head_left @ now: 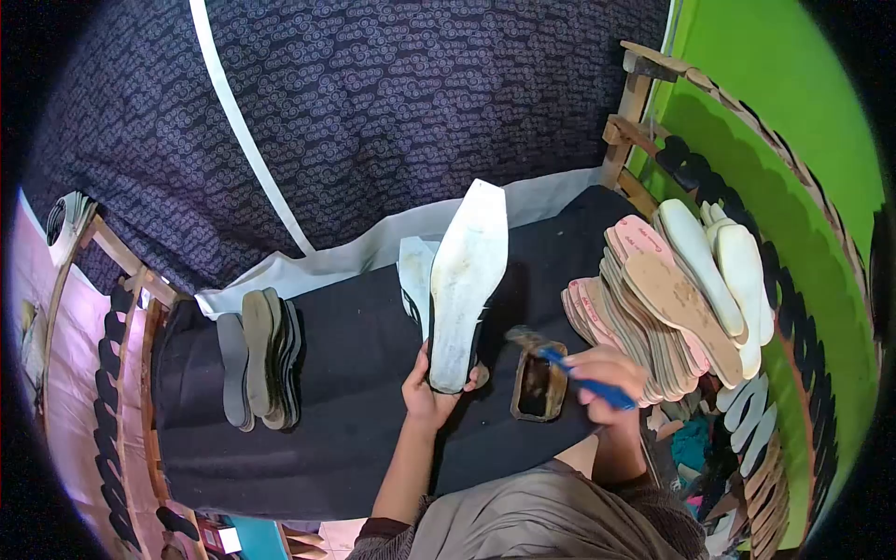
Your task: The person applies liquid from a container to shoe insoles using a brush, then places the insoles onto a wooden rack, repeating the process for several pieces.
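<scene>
My left hand (431, 397) grips the narrow end of a long white shoe-shaped piece (467, 271), which stands up with its pale, stained face toward me. Behind it, to the left, is another white piece (413, 271), partly hidden. My right hand (605, 378) is closed around the blue handle of a brush (557, 359). The brush's dark bristles hang just above the upper rim of a small rectangular container (539, 385) with brown, dirty walls and dark contents. The brush and the white piece are apart.
Grey and dark insoles (259, 355) lie stacked on the black cloth (345, 401) at left. Large piles of tan and pink insoles (667, 289) and white ones (742, 280) stand at right. Wooden racks (634, 121) flank the table, and a patterned dark curtain (420, 93) hangs behind.
</scene>
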